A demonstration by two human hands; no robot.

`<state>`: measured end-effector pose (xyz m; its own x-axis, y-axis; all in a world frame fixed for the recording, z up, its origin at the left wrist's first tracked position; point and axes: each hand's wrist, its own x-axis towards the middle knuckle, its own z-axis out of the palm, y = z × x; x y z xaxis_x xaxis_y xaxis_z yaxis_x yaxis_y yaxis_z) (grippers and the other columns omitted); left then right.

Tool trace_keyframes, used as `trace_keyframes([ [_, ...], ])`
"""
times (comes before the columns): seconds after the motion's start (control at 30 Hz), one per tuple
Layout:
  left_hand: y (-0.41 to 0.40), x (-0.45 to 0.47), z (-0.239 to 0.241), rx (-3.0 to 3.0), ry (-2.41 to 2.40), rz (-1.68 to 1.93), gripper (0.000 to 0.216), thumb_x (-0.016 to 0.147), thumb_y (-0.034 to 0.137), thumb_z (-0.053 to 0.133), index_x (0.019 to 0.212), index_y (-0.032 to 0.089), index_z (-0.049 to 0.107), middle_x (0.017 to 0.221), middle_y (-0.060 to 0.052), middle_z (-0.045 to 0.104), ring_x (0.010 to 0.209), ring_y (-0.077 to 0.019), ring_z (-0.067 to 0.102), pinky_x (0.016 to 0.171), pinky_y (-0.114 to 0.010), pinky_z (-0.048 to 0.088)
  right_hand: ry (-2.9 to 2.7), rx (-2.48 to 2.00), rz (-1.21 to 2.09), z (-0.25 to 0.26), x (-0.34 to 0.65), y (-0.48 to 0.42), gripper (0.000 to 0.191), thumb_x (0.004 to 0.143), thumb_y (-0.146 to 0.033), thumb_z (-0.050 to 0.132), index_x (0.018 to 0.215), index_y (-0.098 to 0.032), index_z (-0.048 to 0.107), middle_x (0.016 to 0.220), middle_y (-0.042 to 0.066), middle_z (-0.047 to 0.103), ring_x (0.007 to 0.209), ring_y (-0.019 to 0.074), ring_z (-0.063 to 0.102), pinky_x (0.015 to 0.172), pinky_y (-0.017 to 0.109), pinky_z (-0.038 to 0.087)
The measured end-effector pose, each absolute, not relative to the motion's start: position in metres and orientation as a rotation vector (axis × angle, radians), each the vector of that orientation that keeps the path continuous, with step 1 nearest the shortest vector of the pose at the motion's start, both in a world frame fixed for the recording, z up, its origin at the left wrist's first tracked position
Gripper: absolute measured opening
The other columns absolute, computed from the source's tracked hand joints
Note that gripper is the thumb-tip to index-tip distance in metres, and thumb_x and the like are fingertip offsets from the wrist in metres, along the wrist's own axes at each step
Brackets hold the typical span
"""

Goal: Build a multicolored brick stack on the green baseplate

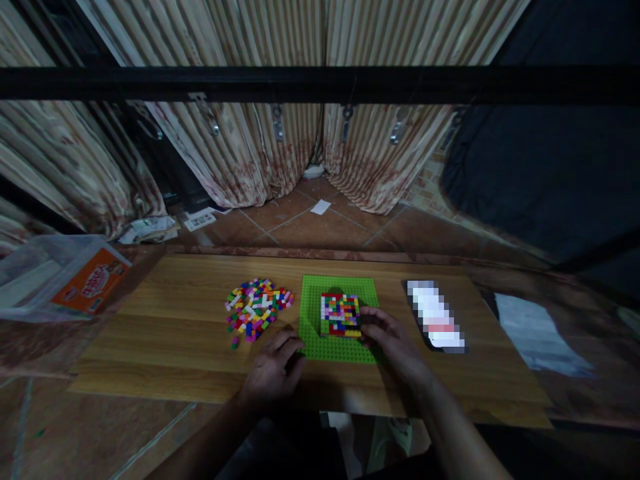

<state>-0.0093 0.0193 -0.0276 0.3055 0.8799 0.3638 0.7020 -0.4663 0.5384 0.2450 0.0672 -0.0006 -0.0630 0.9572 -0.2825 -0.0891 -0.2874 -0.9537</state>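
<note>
A green studded baseplate (311,287) lies on the wooden table. Standing on it is a squarish block built of many-coloured toy bricks (340,315), with red along the far edge and white down the left side. My right hand (387,337) is at the block's right side, fingers and thumb closed against it. By the left edge of the baseplate is my left hand (277,363), its fingers curled toward the thumb; what they hold, if anything, is hidden. A pile of small loose toy bricks (257,307) spreads just beyond that hand.
A phone (434,317) with a blurred-out screen lies right of the baseplate on the wooden table (165,320). Farther right is a sheet of paper (540,333). A clear plastic box (45,280) with an orange label stands at left. A dark bar (320,85) crosses before the curtains.
</note>
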Motion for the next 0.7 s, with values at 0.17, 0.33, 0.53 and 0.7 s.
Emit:
trace_keyframes([
  [0.17, 0.0191, -0.0082, -0.0245, 2.299, 1.415, 0.923, 0.016, 0.082, 0.018, 0.057, 0.096, 0.021, 0.062, 0.101, -0.006, 0.064, 0.097, -0.0175, 0.063, 0.085, -0.033, 0.056, -1.039, -1.329, 1.485, -0.0003, 0.2445, 0.0666, 0.033, 0.063, -0.031, 0.071, 0.095, -0.024, 0.066, 0.077, 0.000, 0.065, 0.060, 0.0134, 0.054, 0.056, 0.027, 0.042],
  [0.33, 0.0177, -0.0086, -0.0231, 2.291, 1.421, 0.900, 0.016, 0.083, 0.018, 0.056, 0.097, 0.021, 0.062, 0.103, -0.007, 0.063, 0.099, -0.0180, 0.063, 0.086, -0.034, 0.056, -1.075, -1.335, 1.429, -0.0045, 0.2437, 0.0652, 0.033, 0.065, -0.033, 0.070, 0.097, -0.024, 0.066, 0.082, 0.000, 0.066, 0.063, 0.0135, 0.054, 0.057, 0.027, 0.042],
  [0.53, 0.0168, -0.0092, -0.0234, 2.297, 1.427, 0.898, 0.017, 0.083, 0.019, 0.056, 0.098, 0.022, 0.062, 0.105, -0.007, 0.064, 0.100, -0.0189, 0.063, 0.086, -0.035, 0.056, -1.115, -1.338, 1.388, -0.0052, 0.2437, 0.0639, 0.036, 0.071, -0.039, 0.070, 0.105, -0.028, 0.066, 0.096, 0.003, 0.069, 0.074, 0.0173, 0.059, 0.059, 0.028, 0.045],
  [0.7, 0.0171, -0.0091, -0.0246, 2.288, 1.433, 0.910, 0.017, 0.082, 0.019, 0.056, 0.098, 0.023, 0.062, 0.105, -0.006, 0.064, 0.098, -0.0181, 0.063, 0.085, -0.034, 0.056, -1.145, -1.397, 1.343, -0.0050, 0.2415, 0.0653, 0.043, 0.072, -0.049, 0.072, 0.108, -0.027, 0.066, 0.102, 0.005, 0.069, 0.084, 0.0214, 0.061, 0.061, 0.029, 0.045],
])
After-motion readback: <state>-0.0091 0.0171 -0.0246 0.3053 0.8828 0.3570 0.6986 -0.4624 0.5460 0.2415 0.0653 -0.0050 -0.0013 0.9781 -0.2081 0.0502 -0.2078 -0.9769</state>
